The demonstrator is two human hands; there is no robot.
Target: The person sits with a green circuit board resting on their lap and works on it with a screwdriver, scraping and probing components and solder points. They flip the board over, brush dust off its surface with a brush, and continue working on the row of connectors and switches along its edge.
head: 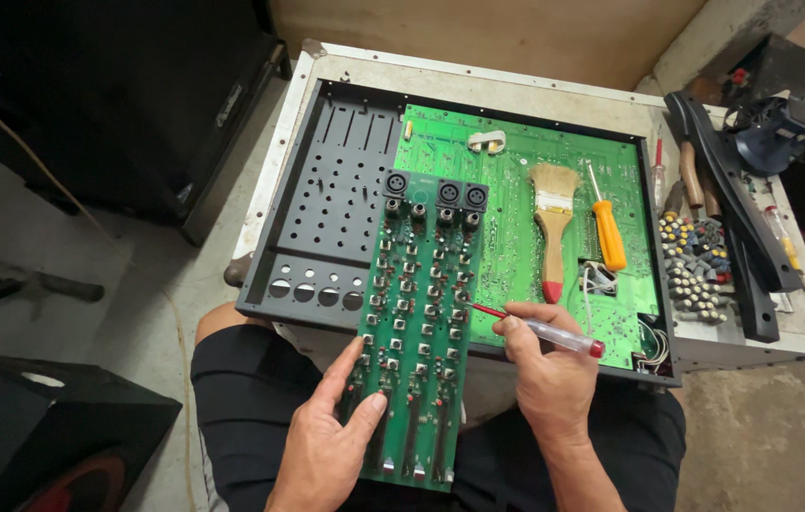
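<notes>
Item one: a long narrow green circuit board (414,322), studded with rows of small switches and three black round sockets at its far end. I see it lying slanted over the near edge of the black chassis tray (327,204), its near end resting over the lap.

Item two: my left hand (327,446), at the board's near left edge. The fingers are slightly spread, with the thumb laid on the board's face and the rest along and under its edge.

Item three: my right hand (547,365), just right of the board. Thumb and forefinger pinch a clear-handled screwdriver with a red cap (537,330); its red shaft points left, with the tip touching the board's right edge.

Item four: a large green main board (516,161) filling the tray's right portion. On it lie a wooden paintbrush (552,223) with a red handle end and, just beside that, an orange-handled screwdriver (605,228).

Item five: the metal worktop (478,81) carrying the tray. Along its right edge sit a heap of coloured knobs (696,270), a black curved panel strip (730,204) and several tool handles.
</notes>
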